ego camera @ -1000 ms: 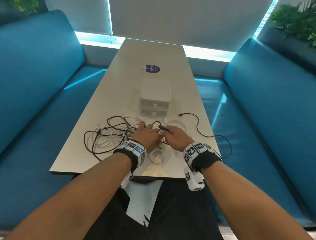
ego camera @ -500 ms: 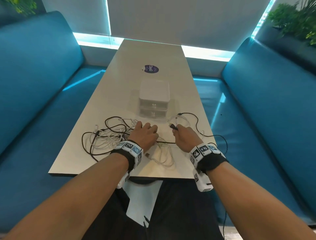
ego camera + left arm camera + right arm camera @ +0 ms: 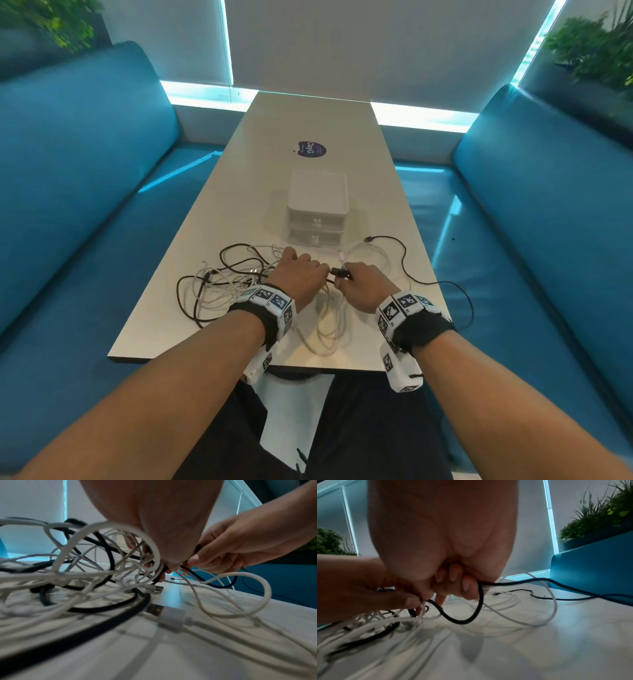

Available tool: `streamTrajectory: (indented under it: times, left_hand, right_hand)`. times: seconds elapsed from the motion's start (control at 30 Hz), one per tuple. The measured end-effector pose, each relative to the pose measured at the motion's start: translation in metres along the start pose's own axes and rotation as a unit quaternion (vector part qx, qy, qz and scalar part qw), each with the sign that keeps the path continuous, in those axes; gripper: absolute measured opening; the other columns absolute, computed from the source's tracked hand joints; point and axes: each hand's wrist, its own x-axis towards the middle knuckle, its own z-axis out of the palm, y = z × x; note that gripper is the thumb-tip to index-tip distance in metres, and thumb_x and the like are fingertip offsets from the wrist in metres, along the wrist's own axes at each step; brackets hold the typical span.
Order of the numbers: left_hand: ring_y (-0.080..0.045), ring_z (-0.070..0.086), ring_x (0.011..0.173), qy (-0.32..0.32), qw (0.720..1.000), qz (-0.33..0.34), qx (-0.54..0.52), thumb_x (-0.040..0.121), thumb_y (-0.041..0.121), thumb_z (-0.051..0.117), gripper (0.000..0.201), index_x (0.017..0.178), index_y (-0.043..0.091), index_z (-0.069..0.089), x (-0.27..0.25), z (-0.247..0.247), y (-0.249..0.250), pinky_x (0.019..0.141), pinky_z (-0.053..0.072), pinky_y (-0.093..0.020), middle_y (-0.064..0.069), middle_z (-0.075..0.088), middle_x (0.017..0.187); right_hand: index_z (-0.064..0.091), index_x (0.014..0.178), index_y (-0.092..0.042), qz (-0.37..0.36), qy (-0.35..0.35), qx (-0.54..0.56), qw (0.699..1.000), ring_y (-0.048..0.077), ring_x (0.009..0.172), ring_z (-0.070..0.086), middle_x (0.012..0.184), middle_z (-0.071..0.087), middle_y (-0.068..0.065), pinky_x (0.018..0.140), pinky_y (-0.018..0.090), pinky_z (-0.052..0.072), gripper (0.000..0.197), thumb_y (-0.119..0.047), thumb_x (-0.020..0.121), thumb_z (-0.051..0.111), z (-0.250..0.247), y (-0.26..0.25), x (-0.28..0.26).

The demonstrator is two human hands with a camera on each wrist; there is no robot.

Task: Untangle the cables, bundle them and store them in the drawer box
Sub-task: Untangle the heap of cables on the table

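A tangle of black and white cables lies on the near part of the white table, left of my hands. My left hand rests at the tangle's right edge and pinches a black and a white strand between thumb and fingers. Close beside it, my right hand grips a black cable near its dark plug, together with a white cable. The black cable trails off the table's right edge. The white two-drawer box stands just behind the hands, both drawers shut.
Loose white loops lie between my wrists near the table's front edge. A white USB plug lies under the left wrist. A round dark sticker is farther back. Blue benches flank the table.
Half a second ago my right hand had pulled the plug end away to the right. It has now come back beside my left hand, which stayed on the tangle.
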Motion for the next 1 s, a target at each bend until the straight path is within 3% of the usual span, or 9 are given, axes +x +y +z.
streamTrajectory:
  times: [0.13,0.3,0.47,0.57,0.67,0.8,1.0]
  left_hand:
    - [-0.023,0.054,0.105,0.016,1.0,0.006,-0.02,0.105,0.036,0.038,0.022,0.113,0.024,0.055,-0.006,0.008,0.0,0.093,0.031,-0.044,0.003,0.062,0.111]
    - [-0.021,0.054,0.104,0.032,0.999,0.007,-0.015,0.106,0.037,0.034,0.028,0.114,0.026,0.058,-0.007,0.005,-0.002,0.093,0.031,-0.044,0.005,0.063,0.111]
    - [-0.022,0.056,0.106,0.02,1.0,-0.003,0.015,0.103,0.04,0.036,0.034,0.11,0.024,0.065,-0.007,0.006,0.001,0.097,0.03,-0.047,0.005,0.066,0.11]
    - [-0.022,0.055,0.109,-0.002,1.0,-0.011,0.007,0.101,0.042,0.039,0.032,0.112,0.026,0.065,-0.005,0.006,-0.002,0.099,0.029,-0.048,0.006,0.067,0.111]
    - [-0.022,0.054,0.114,0.001,1.0,-0.002,0.001,0.1,0.037,0.043,0.027,0.122,0.028,0.057,-0.005,0.007,-0.003,0.103,0.027,-0.049,0.005,0.065,0.119]
    - [-0.021,0.049,0.123,0.033,0.997,0.002,-0.065,0.098,0.042,0.047,0.04,0.136,0.029,0.047,-0.001,0.0,0.009,0.113,0.02,-0.051,0.005,0.056,0.132]
    - [-0.021,0.051,0.116,0.005,0.995,-0.029,-0.091,0.104,0.042,0.039,0.029,0.119,0.033,0.061,0.001,0.002,0.008,0.106,0.022,-0.049,0.006,0.062,0.118]
  right_hand:
    - [0.066,0.109,-0.016,0.006,0.004,-0.003,1.0,0.025,0.091,0.063,0.099,0.067,0.007,0.076,0.034,0.049,0.029,-0.039,0.091,0.059,0.005,0.006,-0.003]
    - [0.069,0.107,-0.021,-0.016,0.0,-0.002,1.0,0.022,0.087,0.064,0.095,0.069,0.005,0.081,0.039,0.053,0.027,-0.04,0.089,0.064,0.001,0.007,-0.006]
    - [0.068,0.095,-0.021,-0.031,0.028,-0.034,0.999,0.024,0.08,0.062,0.087,0.067,0.005,0.074,0.04,0.054,0.022,-0.04,0.093,0.057,0.0,0.007,-0.007]
    - [0.07,0.097,-0.018,-0.021,0.044,-0.014,0.999,0.026,0.082,0.063,0.089,0.068,0.008,0.074,0.039,0.053,0.025,-0.041,0.093,0.059,-0.003,0.012,-0.009]
    - [0.067,0.102,-0.014,0.006,0.064,-0.021,0.998,0.031,0.089,0.063,0.095,0.067,0.013,0.074,0.036,0.05,0.026,-0.037,0.094,0.058,-0.009,0.021,-0.01]
    - [0.064,0.1,-0.012,-0.009,0.06,-0.001,0.998,0.031,0.089,0.063,0.094,0.068,0.013,0.068,0.032,0.043,0.022,-0.032,0.096,0.056,-0.01,0.02,-0.008]
    - [0.065,0.103,-0.014,-0.015,0.049,-0.011,0.999,0.03,0.085,0.062,0.094,0.068,0.012,0.069,0.033,0.045,0.024,-0.035,0.096,0.056,-0.01,0.021,-0.01]
